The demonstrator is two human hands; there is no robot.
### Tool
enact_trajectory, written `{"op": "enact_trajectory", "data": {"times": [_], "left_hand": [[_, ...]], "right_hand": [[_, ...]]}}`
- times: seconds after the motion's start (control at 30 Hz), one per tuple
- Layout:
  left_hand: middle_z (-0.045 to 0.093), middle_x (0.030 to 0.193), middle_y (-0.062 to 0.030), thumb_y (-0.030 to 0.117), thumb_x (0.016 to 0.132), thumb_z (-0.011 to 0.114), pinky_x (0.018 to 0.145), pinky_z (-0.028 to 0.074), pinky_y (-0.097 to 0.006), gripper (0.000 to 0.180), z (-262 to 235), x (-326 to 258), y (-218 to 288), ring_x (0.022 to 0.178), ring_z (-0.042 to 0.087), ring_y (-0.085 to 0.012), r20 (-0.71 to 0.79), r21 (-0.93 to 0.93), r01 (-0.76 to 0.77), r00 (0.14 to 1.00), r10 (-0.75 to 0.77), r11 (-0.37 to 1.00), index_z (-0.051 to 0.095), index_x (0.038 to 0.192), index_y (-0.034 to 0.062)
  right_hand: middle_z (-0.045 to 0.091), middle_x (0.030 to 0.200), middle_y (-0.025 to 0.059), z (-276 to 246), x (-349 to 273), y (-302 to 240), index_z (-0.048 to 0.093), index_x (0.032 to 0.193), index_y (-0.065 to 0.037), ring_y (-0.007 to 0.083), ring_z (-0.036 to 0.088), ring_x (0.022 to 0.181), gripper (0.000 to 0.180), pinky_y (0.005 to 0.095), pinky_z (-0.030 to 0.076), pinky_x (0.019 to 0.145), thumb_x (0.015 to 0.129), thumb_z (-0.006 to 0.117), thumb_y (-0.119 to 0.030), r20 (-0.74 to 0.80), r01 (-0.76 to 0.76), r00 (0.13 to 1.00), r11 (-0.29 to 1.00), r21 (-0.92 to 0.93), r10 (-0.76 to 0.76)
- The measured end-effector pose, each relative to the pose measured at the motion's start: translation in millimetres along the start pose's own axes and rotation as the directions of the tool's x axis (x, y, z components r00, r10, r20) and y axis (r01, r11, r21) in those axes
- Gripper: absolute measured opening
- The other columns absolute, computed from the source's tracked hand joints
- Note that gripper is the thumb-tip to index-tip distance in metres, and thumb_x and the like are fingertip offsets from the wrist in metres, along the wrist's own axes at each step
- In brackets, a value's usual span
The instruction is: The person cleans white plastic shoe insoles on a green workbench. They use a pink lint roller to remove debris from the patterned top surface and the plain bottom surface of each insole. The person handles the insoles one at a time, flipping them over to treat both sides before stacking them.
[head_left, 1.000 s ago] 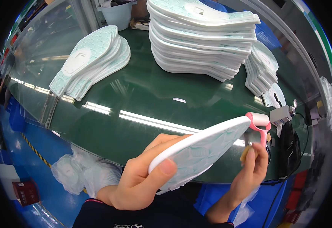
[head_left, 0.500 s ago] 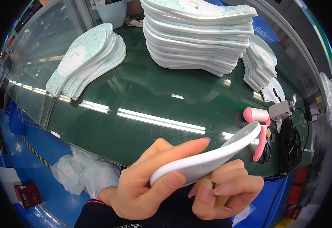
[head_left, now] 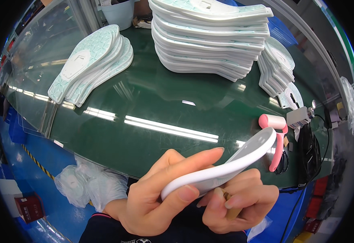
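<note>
Sole [head_left: 225, 166], white, was gripped edge-on in left hand [head_left: 160, 194]; right hand [head_left: 237, 202] beneath it pinched a small tan tool [head_left: 231, 210]; pink roller [head_left: 276, 139] lay just beyond sole's tip.

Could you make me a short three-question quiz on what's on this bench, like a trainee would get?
1. True or false: the left hand holds a white shoe sole by its edge.
2. Which colour is the roller tool lying on the green belt? A pink, B yellow, C black.
3. Fill in: the tallest sole stack stands at the belt's ___ side, far or near.

Key: 1 true; 2 A; 3 far. The right hand grips a small tan object under the sole.
</note>
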State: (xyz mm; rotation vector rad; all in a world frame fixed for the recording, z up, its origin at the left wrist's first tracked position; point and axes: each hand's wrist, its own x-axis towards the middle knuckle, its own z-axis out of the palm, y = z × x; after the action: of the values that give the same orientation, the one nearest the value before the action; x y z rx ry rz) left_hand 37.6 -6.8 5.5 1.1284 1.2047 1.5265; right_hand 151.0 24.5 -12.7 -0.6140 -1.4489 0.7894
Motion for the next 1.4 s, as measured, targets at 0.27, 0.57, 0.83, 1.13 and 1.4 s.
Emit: {"op": "enact_trajectory", "data": {"times": [0.27,0.57,0.83,1.13,1.4], "left_hand": [[0.046,0.071,-0.0024,0.043,0.084,0.049,0.056,0.026,-0.022,0.058,0.3,-0.4,2.2,0.064,0.037,-0.0078,-0.007,0.013,0.03,1.0,-0.03,0.999,0.053,0.109,-0.0097],[0.046,0.07,-0.0021,0.042,0.084,0.049,0.055,0.025,-0.022,0.058,1.7,0.8,-0.9,0.064,0.036,-0.0074,0.011,0.011,0.0,1.0,0.0,1.0,0.053,0.109,-0.0095],[0.045,0.07,-0.002,0.04,0.085,0.049,0.055,0.025,-0.021,0.056,1.3,0.9,-2.8,0.063,0.036,-0.0072,0.035,0.01,-0.022,0.999,0.022,1.0,0.052,0.11,-0.0099],[0.046,0.07,-0.0021,0.04,0.085,0.049,0.055,0.025,-0.022,0.056,2.9,1.2,-4.6,0.063,0.036,-0.0072,0.028,-0.002,-0.009,1.0,0.01,1.0,0.052,0.11,-0.0101],[0.048,0.071,-0.0031,0.039,0.085,0.049,0.056,0.026,-0.022,0.055,4.1,0.9,-4.7,0.064,0.037,-0.0076,0.018,-0.027,-0.003,1.0,0.004,1.0,0.052,0.109,-0.0102]], "right_hand": [[0.052,0.06,-0.0003,-0.8,-1.8,2.4,0.055,0.074,-0.008,0.0124,0.048,0.05,0.031,0.0221,0.039,0.047,0.054,0.069,0.011,0.016,-0.003,1.0,1.0,-0.017,0.003],[0.053,0.06,-0.0003,-4.4,-1.2,1.2,0.055,0.075,-0.009,0.0124,0.049,0.051,0.031,0.0224,0.04,0.049,0.055,0.069,0.01,0.023,-0.029,0.999,1.0,0.012,0.028],[0.053,0.059,0.0004,-3.1,-0.7,3.6,0.055,0.075,-0.006,0.0126,0.048,0.05,0.031,0.0223,0.039,0.048,0.053,0.068,0.012,-0.005,0.009,1.0,0.999,0.038,-0.009],[0.053,0.06,0.0022,-2.3,-1.0,4.0,0.054,0.076,-0.006,0.0129,0.048,0.049,0.033,0.0216,0.04,0.049,0.052,0.067,0.014,-0.027,0.011,1.0,0.999,0.031,-0.01],[0.053,0.059,0.0024,-3.5,2.9,4.0,0.055,0.075,-0.005,0.0134,0.048,0.049,0.031,0.0221,0.04,0.048,0.053,0.066,0.014,-0.003,0.021,1.0,0.998,0.055,-0.021]]}}
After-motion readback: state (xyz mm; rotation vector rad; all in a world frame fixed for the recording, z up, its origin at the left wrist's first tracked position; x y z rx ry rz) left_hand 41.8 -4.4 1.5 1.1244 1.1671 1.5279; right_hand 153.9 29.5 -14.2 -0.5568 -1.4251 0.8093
